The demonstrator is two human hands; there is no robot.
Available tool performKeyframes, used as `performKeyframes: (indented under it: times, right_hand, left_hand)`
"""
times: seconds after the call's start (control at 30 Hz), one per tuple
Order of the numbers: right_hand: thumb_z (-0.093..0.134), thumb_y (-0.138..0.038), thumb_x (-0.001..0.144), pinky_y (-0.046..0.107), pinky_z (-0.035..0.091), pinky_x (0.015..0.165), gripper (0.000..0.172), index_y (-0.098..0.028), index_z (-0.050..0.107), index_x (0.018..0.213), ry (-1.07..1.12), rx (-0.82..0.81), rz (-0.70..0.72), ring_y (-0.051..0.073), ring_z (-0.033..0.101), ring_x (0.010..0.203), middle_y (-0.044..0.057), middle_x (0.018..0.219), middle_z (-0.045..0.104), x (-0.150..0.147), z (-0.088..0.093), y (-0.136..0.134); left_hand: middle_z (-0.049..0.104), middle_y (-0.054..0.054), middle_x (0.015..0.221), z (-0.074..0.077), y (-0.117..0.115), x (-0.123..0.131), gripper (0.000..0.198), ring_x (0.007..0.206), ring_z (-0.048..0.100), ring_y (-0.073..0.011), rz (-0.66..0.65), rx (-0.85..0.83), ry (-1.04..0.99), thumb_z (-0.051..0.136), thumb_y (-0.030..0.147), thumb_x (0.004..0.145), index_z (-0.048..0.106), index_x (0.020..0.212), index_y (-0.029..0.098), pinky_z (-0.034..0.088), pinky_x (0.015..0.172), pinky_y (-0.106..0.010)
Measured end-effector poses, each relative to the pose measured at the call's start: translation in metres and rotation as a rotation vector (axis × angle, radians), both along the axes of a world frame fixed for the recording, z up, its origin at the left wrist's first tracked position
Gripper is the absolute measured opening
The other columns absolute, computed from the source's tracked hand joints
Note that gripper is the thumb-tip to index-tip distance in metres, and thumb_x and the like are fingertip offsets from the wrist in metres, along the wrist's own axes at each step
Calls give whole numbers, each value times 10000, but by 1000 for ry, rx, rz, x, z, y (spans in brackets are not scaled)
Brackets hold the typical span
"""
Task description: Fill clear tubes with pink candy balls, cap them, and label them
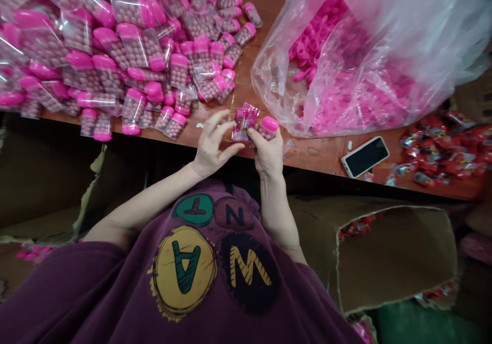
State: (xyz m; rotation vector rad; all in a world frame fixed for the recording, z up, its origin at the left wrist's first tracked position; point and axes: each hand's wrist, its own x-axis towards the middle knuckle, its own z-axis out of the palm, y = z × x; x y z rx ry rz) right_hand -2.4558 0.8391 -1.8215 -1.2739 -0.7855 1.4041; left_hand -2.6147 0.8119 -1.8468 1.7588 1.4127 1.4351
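Note:
Near the table's front edge, my right hand (268, 152) is closed on a small clear candy bottle with a pink cap (270, 124). Its thumb also pinches a shiny pink printed packet (245, 118), whose print is too small to read. My left hand (210, 146) is just left of the packet with its fingers spread and curved. Its fingertips come close to the packet's left edge; whether they touch it I cannot tell. Several more pink-capped bottles (179, 71) filled with pale pink balls lie heaped to the left.
A large clear plastic bag (277, 72) of pink plastic pieces (357, 98) lies at the back right. A phone (365, 157) rests near the front edge, beside a pile of red wrapped items (442, 152). Open cardboard boxes (395, 262) stand below the wooden table (246, 85).

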Motion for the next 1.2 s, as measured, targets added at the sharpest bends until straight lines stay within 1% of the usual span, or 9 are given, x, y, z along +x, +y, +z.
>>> performKeyframes:
  times: [0.07, 0.17, 0.27, 0.43, 0.63, 0.8, 0.97, 1.07, 1.2]
  right_hand:
    - [933, -446, 708, 257, 595, 733, 480, -257, 591, 985, -73, 67, 67, 109, 642, 778, -51, 868, 656, 0, -1, 1]
    - [910, -445, 758, 289, 610, 823, 437, -262, 610, 1018, -121, 144, 204, 117, 655, 811, -50, 879, 657, -2, -4, 2]
    - [837, -452, 837, 307, 598, 830, 367, -263, 603, 1047, -218, 205, 266, 126, 639, 795, -47, 869, 635, -7, -12, 5]
    - [582, -269, 960, 334, 542, 839, 176, -236, 617, 1130, -744, 317, 361, 160, 632, 818, 0, 938, 675, -20, -21, 15]
    - [523, -197, 959, 413, 539, 855, 214, -189, 661, 1123, -1220, 193, 607, 274, 659, 1007, 154, 1268, 668, -32, -4, 6]
    - [632, -298, 962, 441, 544, 1054, 106, -225, 695, 1006, -797, 283, 313, 254, 640, 1134, 112, 1220, 676, -37, 1, -7]
    - [849, -498, 809, 344, 623, 930, 398, -255, 703, 1087, -149, 35, 265, 172, 696, 939, 9, 948, 733, -52, -11, -2]
    - [838, -396, 805, 317, 605, 896, 366, -248, 691, 1105, -173, 50, 220, 153, 689, 902, 2, 949, 725, -51, -20, 5]
    - [661, -218, 893, 364, 552, 946, 173, -233, 685, 1064, -592, 202, 292, 164, 654, 887, 15, 975, 697, -38, -24, 12]
  left_hand:
    - [712, -174, 1305, 13, -1, -4, 620, 1147, 699, -277, 25, -269, -254, 760, 656, 893, 740, 1244, 145, 576, 994, -409]
    - [786, -107, 1016, 29, 3, -10, 487, 915, 731, -206, -143, -640, -640, 852, 564, 833, 806, 1037, 125, 597, 892, -333]
    - [782, -73, 846, 35, 10, -15, 339, 777, 719, -162, -125, -784, -836, 950, 379, 730, 808, 873, 107, 594, 783, -269]
    - [561, 13, 450, 35, 21, -23, 221, 346, 442, -65, 160, -943, -657, 824, 178, 867, 700, 699, 104, 267, 368, -190]
    - [556, -4, 425, 44, 17, -44, 330, 318, 438, -58, 259, -962, -622, 643, 133, 991, 637, 661, 116, 270, 363, -165]
    - [587, -1, 476, 40, 12, -48, 237, 358, 483, -63, 296, -887, -830, 726, 142, 934, 688, 704, 101, 289, 357, -163]
    - [665, -8, 591, 33, 14, -36, 155, 394, 498, -41, 191, -881, -961, 852, 199, 852, 740, 825, 96, 277, 360, -151]
    - [617, 5, 523, 32, 15, -32, 182, 364, 466, -38, 232, -902, -915, 828, 184, 878, 713, 767, 97, 239, 350, -160]
    - [531, 21, 426, 32, 13, -36, 285, 320, 419, -44, 264, -909, -782, 758, 221, 956, 674, 703, 119, 223, 351, -167]
